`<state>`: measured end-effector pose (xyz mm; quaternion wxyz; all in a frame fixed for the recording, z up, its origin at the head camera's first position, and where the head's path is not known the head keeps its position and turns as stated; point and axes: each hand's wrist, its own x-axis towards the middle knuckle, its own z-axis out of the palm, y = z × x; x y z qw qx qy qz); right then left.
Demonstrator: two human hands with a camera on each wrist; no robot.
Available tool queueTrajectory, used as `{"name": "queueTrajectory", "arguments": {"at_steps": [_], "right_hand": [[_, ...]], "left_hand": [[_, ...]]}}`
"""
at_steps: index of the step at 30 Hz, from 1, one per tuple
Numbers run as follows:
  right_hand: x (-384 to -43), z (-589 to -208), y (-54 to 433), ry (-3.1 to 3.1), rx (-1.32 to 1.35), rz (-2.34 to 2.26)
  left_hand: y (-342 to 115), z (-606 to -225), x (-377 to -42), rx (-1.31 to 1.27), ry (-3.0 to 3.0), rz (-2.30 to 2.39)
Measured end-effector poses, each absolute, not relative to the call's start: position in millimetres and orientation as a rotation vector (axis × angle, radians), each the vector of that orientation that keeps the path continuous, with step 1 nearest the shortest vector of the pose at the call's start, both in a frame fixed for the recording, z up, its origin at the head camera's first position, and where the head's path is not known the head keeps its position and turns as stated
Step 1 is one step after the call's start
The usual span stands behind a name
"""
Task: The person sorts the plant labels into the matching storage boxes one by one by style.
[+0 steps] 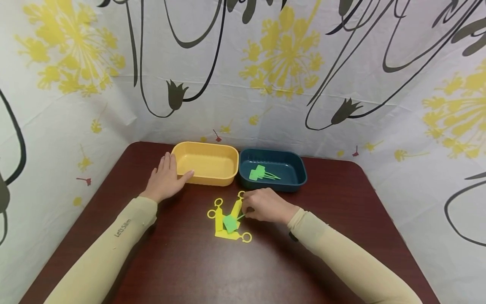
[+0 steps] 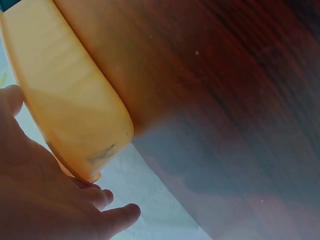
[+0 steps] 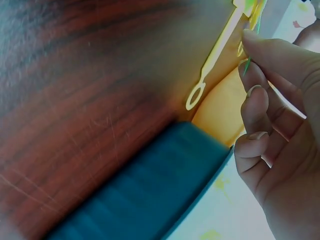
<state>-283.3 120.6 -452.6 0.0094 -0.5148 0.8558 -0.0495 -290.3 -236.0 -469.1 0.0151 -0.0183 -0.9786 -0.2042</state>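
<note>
My right hand pinches the thin stem of a flat green tag between thumb and fingers. The tag's square head lies over several yellow tags with ring ends on the table. In the right wrist view, the green stem shows at the fingertips, near a yellow ring-ended tag. My left hand rests with straight fingers against the left end of a yellow bin, its thumb at the near rim. More green tags with thin stems lie inside a dark blue bin.
Side by side, both bins stand at the back of the dark red-brown table. A white cloth with yellow and grey flower prints hangs behind the table and along its sides.
</note>
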Motion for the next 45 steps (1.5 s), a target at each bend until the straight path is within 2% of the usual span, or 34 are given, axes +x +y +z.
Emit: {"name": "queueTrajectory", "arguments": {"at_steps": [16, 31, 45], "right_hand": [[-298.2, -431.0, 131.9, 2.858, -1.636, -0.218], [-324.5, -412.7, 149.9, 2.959, -1.518, -0.350], [-361.2, -416.0, 175.2, 3.026, -1.181, -0.519]], "left_hand": [[-237.9, -472.4, -289.3, -0.060, -3.049, -0.627], [-237.9, -474.4, -286.8, -0.082, -2.985, -0.566], [-235.7, -477.3, -286.1, -0.106, -2.961, -0.590]]}}
